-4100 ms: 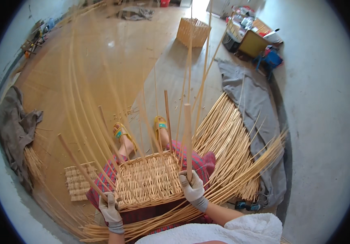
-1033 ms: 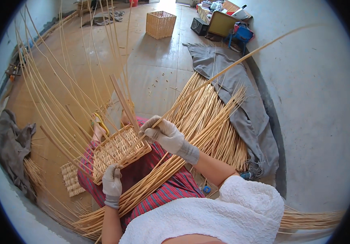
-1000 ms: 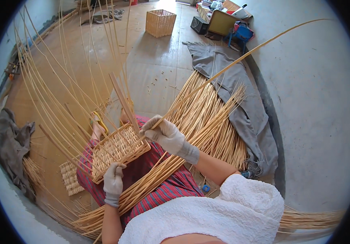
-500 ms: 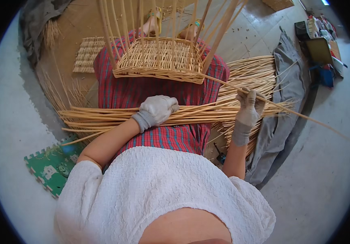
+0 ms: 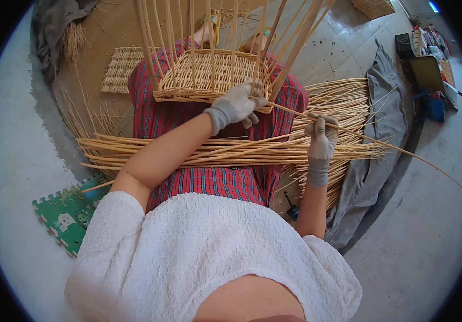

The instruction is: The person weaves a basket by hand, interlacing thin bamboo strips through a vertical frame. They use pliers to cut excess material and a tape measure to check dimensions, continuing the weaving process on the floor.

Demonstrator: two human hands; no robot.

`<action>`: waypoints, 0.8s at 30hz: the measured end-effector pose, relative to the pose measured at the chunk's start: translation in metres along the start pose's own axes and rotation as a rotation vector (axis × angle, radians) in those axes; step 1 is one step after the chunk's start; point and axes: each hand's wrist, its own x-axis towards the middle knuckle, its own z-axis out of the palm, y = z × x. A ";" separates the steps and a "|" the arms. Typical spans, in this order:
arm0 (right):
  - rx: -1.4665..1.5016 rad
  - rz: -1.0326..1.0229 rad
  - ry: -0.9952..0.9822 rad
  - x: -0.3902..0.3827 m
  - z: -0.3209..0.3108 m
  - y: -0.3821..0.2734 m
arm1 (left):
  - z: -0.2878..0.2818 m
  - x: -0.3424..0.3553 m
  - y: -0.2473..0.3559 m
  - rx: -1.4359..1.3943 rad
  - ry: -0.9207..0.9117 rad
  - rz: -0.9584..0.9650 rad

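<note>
A wicker basket (image 5: 188,96) with a woven base and tall upright stakes rests on my knees. My left hand (image 5: 236,104), in a pale glove, is at its near right corner, fingers apart and touching the edge. A long thin cane (image 5: 290,110) runs from that corner out to the right. My right hand (image 5: 322,134), also gloved, is closed on this cane a short way from the basket. Across my lap, partly under my left forearm, lies a bundle of canes (image 5: 263,153).
More canes (image 5: 343,102) lie on a grey cloth (image 5: 383,96) to the right. A woven panel (image 5: 118,70) is on the floor at the left, with a green foam mat (image 5: 67,220) nearer. Assorted items, including a blue one (image 5: 434,109), stand at the far right.
My left hand has left the bundle on my lap and moved up and right to the basket's corner. My right hand still grips the cane, shifted slightly to the left.
</note>
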 end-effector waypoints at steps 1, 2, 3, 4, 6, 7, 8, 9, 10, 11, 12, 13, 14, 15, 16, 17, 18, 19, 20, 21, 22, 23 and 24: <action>-0.046 -0.004 0.009 -0.003 -0.003 0.001 | -0.002 0.000 0.001 0.008 -0.015 -0.034; -0.016 0.027 0.012 -0.003 -0.005 0.003 | -0.006 -0.001 0.003 0.016 -0.029 -0.068; -0.089 -0.013 0.017 0.001 -0.007 0.004 | -0.006 -0.001 0.004 0.023 -0.040 -0.102; -0.155 -0.060 0.018 0.012 -0.002 0.006 | -0.001 -0.002 -0.004 0.055 0.028 -0.028; -0.201 -0.239 -0.068 0.041 0.020 0.003 | 0.008 -0.006 -0.004 0.118 0.143 -0.024; -0.180 -0.384 -0.154 0.065 0.047 -0.011 | 0.012 -0.006 -0.003 0.152 0.200 -0.016; -0.329 -0.337 -0.214 0.078 0.084 -0.036 | 0.015 -0.006 -0.001 0.153 0.247 -0.046; -0.616 -0.515 -0.215 0.090 0.118 -0.056 | 0.015 -0.005 -0.002 0.152 0.243 -0.054; -0.908 -0.693 -0.215 0.104 0.141 -0.065 | 0.015 -0.001 -0.005 0.148 0.244 -0.055; -0.806 -0.764 -0.194 0.120 0.152 -0.062 | 0.015 0.004 -0.003 0.141 0.246 -0.049; -0.703 -0.832 -0.182 0.137 0.158 -0.056 | 0.015 0.001 0.006 0.087 0.235 -0.048; -0.596 -0.891 -0.184 0.144 0.162 -0.053 | 0.014 0.001 0.008 0.070 0.235 -0.047; -0.271 -0.637 -0.357 0.145 0.142 -0.047 | 0.009 0.003 0.007 0.045 0.245 -0.055; 0.064 -0.370 -0.435 0.145 0.122 -0.042 | 0.007 0.003 0.006 0.021 0.254 -0.062; 0.148 -0.259 -0.306 0.150 0.083 -0.013 | 0.013 0.000 0.015 0.025 0.266 -0.081; 0.250 -0.156 -0.177 0.154 0.047 0.017 | 0.013 0.000 0.013 0.032 0.238 -0.060; 0.305 -0.009 0.000 0.144 0.035 0.037 | 0.011 0.000 0.008 0.036 0.213 -0.040; 0.378 0.125 0.188 0.133 0.022 0.055 | 0.009 -0.001 0.002 0.040 0.186 -0.019; 0.405 0.179 0.337 0.119 0.024 0.061 | 0.005 -0.001 -0.008 0.072 0.248 0.106; 0.482 0.161 0.321 0.122 0.025 0.061 | 0.000 -0.005 -0.023 0.105 0.309 0.231; 0.554 0.156 0.319 0.115 0.025 0.061 | 0.003 -0.013 -0.028 0.299 0.375 0.418; 0.631 0.140 0.328 0.108 0.020 0.062 | 0.008 -0.024 -0.021 0.503 0.474 0.606; 0.605 0.207 0.377 0.106 0.016 0.070 | 0.011 -0.030 -0.010 0.868 0.574 0.880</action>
